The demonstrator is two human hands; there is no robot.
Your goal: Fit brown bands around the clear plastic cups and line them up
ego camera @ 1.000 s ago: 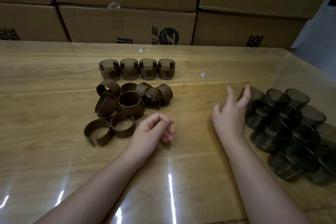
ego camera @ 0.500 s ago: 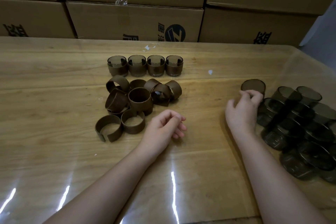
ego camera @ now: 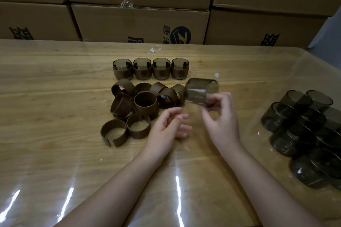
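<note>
My right hand [ego camera: 221,121] pinches a smoky clear plastic cup [ego camera: 200,90] by its lower edge and holds it tilted above the table, just right of the band pile. My left hand [ego camera: 167,129] rests on the table beside it, fingers loosely curled and holding nothing. A pile of loose brown bands [ego camera: 140,108] lies left of my hands. Behind the pile stands a row of several banded cups [ego camera: 151,68]. A heap of bare cups [ego camera: 310,131] lies at the right.
Stacked cardboard boxes [ego camera: 140,22] wall off the far side of the wooden table [ego camera: 55,97], which is covered by a glossy clear sheet. The table's right edge runs just past the heap of bare cups.
My right hand has taken a cup from the heap at the right and carried it left, up to the band pile. My left hand has barely moved.
</note>
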